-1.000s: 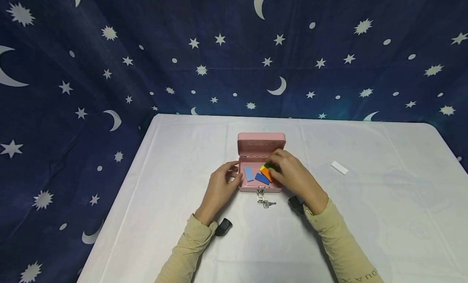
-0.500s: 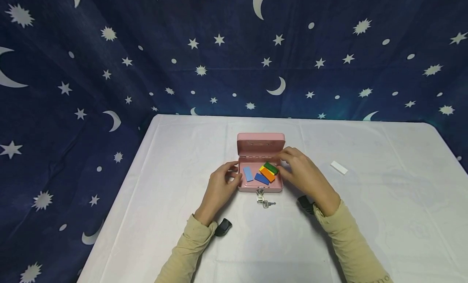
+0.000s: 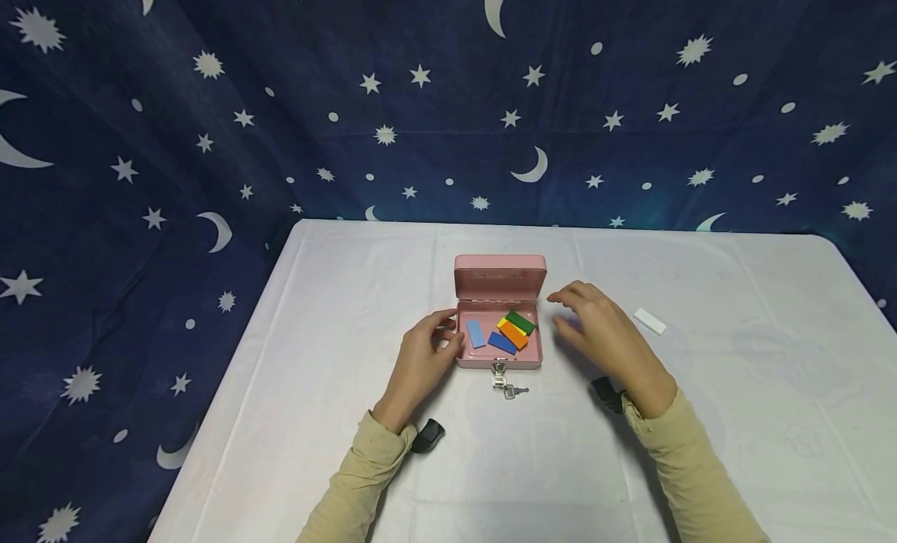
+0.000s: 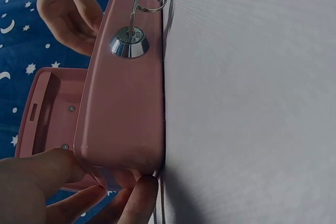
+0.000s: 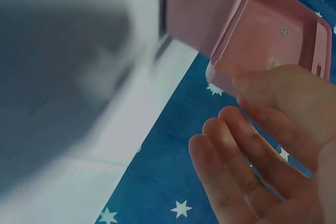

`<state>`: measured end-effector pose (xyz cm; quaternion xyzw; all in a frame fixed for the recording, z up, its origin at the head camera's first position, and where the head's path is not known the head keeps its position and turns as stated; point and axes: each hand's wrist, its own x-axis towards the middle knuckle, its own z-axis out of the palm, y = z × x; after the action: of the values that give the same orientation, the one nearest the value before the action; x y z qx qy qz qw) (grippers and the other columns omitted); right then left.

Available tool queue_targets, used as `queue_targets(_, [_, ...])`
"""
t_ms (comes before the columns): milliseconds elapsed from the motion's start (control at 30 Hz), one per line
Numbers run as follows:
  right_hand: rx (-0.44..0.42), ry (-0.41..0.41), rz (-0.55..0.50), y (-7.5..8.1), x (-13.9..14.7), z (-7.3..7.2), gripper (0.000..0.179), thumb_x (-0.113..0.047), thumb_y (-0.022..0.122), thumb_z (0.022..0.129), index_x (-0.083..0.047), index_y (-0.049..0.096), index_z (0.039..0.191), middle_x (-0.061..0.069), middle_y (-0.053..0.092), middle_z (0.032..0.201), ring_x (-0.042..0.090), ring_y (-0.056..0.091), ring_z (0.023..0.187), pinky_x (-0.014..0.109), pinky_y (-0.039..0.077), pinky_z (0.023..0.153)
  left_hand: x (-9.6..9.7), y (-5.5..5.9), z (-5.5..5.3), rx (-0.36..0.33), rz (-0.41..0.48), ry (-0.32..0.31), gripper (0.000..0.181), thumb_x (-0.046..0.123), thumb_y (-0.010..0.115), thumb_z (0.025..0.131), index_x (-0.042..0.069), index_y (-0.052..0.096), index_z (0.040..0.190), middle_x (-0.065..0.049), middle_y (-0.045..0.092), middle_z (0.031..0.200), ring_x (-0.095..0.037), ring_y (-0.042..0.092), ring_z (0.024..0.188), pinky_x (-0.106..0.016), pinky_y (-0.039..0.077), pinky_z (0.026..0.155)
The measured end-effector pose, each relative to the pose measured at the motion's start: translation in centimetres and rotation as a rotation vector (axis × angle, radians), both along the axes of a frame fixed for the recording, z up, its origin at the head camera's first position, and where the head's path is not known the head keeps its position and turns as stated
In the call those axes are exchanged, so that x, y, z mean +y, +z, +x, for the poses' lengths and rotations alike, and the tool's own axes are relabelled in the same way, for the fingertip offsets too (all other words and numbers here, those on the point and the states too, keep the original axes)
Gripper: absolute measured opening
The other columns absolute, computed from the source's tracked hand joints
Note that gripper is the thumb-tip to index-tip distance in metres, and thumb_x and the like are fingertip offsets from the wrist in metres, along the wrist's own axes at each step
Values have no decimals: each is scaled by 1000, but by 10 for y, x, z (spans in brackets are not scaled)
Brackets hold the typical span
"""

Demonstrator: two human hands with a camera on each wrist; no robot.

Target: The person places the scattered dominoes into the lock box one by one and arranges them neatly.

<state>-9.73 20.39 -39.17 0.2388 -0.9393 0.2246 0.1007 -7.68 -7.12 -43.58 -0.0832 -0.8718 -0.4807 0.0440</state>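
A pink metal cash box stands on the table with its lid raised. Inside lie a light-blue block, a dark-blue block, an orange block, a yellow block partly covered by the orange one, and a green block. My left hand holds the box's left side, thumb at the rim and curved fingers along the wall. Right of the box, my right hand hovers with nothing between its parted thumb and fingers.
A white block lies on the white-covered table, just beyond my right hand. At the box front, a key sits in the lock, and a second key hangs from its ring. A dark-blue starry curtain stands behind the table.
My right hand has let go of the green block, leaving it in the box, and has moved out to the right past the box's side. My left hand has stayed put.
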Motion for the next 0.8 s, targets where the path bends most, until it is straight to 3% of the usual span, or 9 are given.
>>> queue_targets(800, [27, -55, 46, -5, 34, 5, 27, 0, 72, 84, 3, 68, 111, 17, 64, 108, 36, 59, 107, 53, 50, 91, 0, 2, 1, -6, -10, 5, 41, 10, 72, 90, 4, 62, 130, -8, 70, 109, -16, 68, 90, -26, 54, 73])
